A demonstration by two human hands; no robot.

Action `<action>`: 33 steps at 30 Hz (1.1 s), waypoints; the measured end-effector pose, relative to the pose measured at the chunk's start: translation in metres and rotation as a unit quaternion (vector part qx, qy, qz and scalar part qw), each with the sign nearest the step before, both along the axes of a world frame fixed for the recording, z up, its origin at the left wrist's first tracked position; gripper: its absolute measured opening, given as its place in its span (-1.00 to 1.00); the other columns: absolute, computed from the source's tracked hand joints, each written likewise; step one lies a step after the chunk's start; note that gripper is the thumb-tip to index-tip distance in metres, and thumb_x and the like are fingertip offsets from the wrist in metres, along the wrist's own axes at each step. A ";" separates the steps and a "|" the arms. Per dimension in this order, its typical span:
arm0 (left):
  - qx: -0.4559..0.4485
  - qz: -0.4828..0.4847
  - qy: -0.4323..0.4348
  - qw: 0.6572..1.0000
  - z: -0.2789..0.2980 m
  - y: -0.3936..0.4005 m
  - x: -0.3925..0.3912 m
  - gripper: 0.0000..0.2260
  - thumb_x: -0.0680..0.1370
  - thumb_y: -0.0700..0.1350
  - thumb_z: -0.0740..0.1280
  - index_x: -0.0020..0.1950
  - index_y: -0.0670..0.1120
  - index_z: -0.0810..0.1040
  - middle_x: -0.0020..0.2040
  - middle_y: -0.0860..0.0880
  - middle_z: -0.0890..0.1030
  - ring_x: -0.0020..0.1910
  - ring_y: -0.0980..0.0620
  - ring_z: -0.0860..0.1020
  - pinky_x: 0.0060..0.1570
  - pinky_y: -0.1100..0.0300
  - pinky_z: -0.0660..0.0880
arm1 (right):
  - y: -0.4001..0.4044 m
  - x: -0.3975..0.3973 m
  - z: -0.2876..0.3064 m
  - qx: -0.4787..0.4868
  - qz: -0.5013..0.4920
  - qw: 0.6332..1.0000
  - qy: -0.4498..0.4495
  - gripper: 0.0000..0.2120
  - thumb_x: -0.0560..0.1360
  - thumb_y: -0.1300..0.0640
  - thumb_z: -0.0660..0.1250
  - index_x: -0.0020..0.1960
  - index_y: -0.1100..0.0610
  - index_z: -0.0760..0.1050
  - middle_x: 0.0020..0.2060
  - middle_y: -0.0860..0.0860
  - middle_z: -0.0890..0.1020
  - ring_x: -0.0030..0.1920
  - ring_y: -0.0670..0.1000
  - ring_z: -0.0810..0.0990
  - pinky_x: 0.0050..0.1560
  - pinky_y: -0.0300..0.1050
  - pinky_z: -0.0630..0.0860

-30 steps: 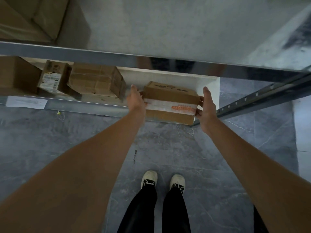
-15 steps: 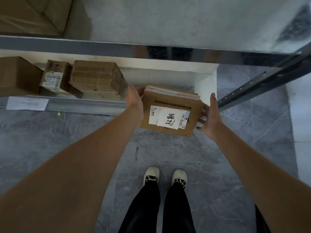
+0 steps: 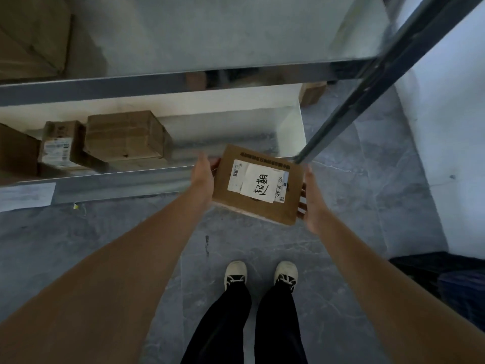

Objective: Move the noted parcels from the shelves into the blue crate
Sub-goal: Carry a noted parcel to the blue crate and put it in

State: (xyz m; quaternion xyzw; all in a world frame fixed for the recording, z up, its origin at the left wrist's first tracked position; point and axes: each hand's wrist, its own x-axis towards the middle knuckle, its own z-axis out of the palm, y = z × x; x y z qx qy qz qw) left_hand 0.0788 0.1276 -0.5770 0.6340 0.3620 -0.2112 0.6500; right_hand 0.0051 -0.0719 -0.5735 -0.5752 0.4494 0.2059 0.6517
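Note:
A small brown cardboard parcel (image 3: 286, 206) with a white shipping label and a handwritten white note on its upper face is held in the air in front of the low shelf (image 3: 110, 177). My left hand (image 3: 203, 177) grips its left side and my right hand (image 3: 312, 203) grips its right side, fingers under the box. A dark blue crate (image 3: 451, 279) shows partly at the right edge on the floor.
On the low shelf sit a taped brown box (image 3: 126, 135), a smaller labelled box (image 3: 59, 145) and another box (image 3: 15, 151) at the left. A metal shelf upright (image 3: 367, 93) slants at the upper right. My shoes (image 3: 261, 274) stand on grey floor.
I pulled the parcel off the shelf, tipped it so its labelled face points up, and brought it slightly right and toward me. The view has swung right, revealing the crate.

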 end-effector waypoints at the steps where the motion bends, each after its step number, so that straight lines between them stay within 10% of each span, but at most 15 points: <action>1: 0.006 -0.022 -0.005 1.000 0.002 -0.006 -0.004 -0.53 0.67 0.05 -0.05 0.09 -0.13 0.60 -0.16 -0.05 0.64 -0.20 0.01 0.58 -0.22 0.15 0.47 | -0.002 -0.006 -0.001 0.004 -0.010 1.000 -0.003 -0.43 0.57 -0.36 -0.01 0.10 0.05 0.53 -0.06 0.02 0.64 -0.02 0.05 0.60 0.06 -0.03 0.53; 9: 0.058 -0.065 -0.023 0.996 0.008 -0.032 -0.018 -0.61 0.59 0.05 0.04 -0.18 0.04 0.63 -0.07 -0.07 0.69 0.06 -0.17 0.63 0.16 -0.12 0.51 | -0.019 -0.033 -0.004 0.014 -0.084 0.996 -0.017 -0.52 0.60 -0.31 0.01 0.03 0.02 0.51 -0.11 -0.01 0.63 -0.05 0.02 0.59 0.06 -0.04 0.51; 20: 0.049 -0.285 0.008 0.957 0.012 -0.093 -0.040 -0.66 0.63 0.02 0.10 -0.04 -0.10 0.61 -0.17 -0.07 0.65 -0.27 0.01 0.62 -0.23 0.21 0.54 | -0.062 -0.093 -0.011 0.022 -0.194 0.981 0.017 -0.52 0.61 -0.26 0.04 0.16 0.09 0.48 -0.14 0.01 0.59 -0.13 0.00 0.55 -0.20 -0.12 0.45; 25: 0.066 -0.406 0.012 0.912 0.016 -0.166 -0.075 -0.54 0.66 0.07 0.04 0.19 -0.22 0.60 0.00 -0.21 0.65 -0.14 -0.09 0.60 -0.14 0.16 0.51 | -0.099 -0.143 -0.014 0.029 -0.292 0.955 0.036 -0.47 0.56 -0.33 0.10 0.16 0.07 0.55 -0.06 0.04 0.65 -0.15 -0.02 0.58 -0.28 -0.13 0.41; 33: 0.072 -0.494 -0.003 0.866 0.030 -0.310 -0.139 -0.65 0.66 0.02 0.06 -0.07 -0.09 0.57 -0.09 -0.13 0.64 -0.10 -0.09 0.60 0.07 0.03 0.51 | -0.211 -0.232 -0.003 0.032 -0.409 0.911 0.044 -0.38 0.48 -0.40 0.18 0.22 0.08 0.56 0.08 0.07 0.67 -0.01 0.05 0.64 -0.20 -0.11 0.48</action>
